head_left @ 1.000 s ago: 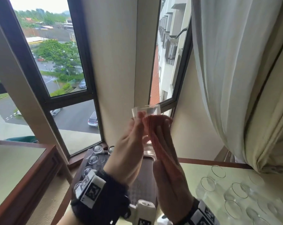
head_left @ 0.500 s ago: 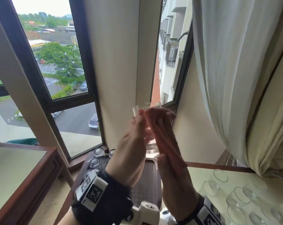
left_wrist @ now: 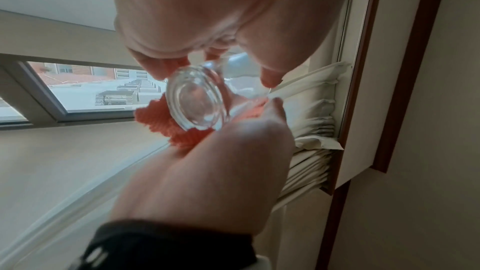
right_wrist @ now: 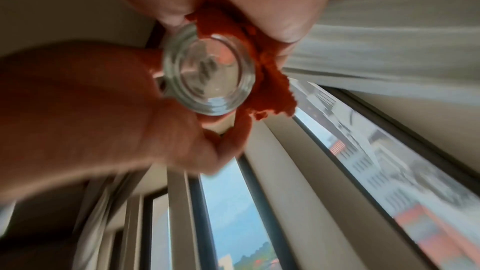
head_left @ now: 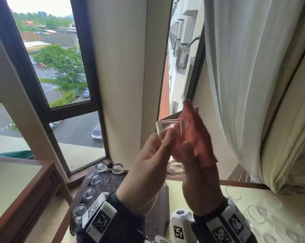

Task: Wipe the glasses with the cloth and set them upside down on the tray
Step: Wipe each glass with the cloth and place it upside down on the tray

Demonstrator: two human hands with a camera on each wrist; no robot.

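The left hand point(head_left: 148, 165) gripped an upright glass point(head_left: 167, 127), mouth up — the right hand point(head_left: 199, 179) pressed the cloth point(head_left: 195, 137) against it — above the tray point(head_left: 113, 181) below-left.

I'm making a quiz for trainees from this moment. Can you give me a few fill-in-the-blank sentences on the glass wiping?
1. The left hand grips a clear ____.
2. The right hand presses a cloth of ____ colour against it.
3. The glasses on the tray stand ____.
4. The glass is held with its rim pointing ____.

Missing words: glass; orange-red; upside down; up
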